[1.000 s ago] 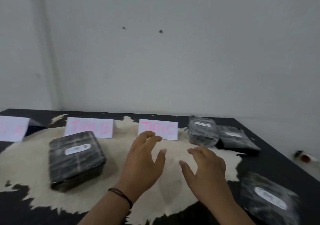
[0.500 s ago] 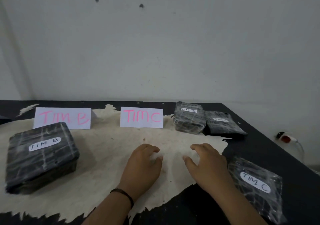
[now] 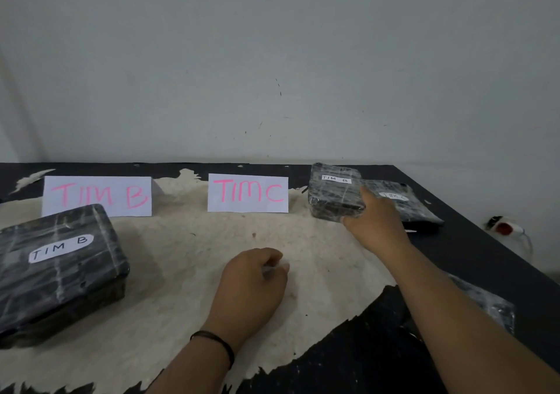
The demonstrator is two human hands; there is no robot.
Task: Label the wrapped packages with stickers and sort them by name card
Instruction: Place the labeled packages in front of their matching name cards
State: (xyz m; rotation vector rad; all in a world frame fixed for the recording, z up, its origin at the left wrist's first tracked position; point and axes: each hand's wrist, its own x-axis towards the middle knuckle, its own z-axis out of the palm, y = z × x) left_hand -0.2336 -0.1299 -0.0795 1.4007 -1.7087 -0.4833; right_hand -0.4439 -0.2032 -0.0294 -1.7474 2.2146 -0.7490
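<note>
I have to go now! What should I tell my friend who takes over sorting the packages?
Right hand: gripping the far TIM B package, which sits right of the TIM C card.
Left hand: loosely curled, resting on the worn tabletop, holding no package.
Done: the near TIM B package sits by the TIM B card.
Left: move the held package to TIM B; sort the TIM C package and the package under the right forearm.

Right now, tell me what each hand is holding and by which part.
The right hand grips the near right corner of the TIM B package beside the TIM C card. The left hand rests curled on the table, holding nothing visible.
</note>
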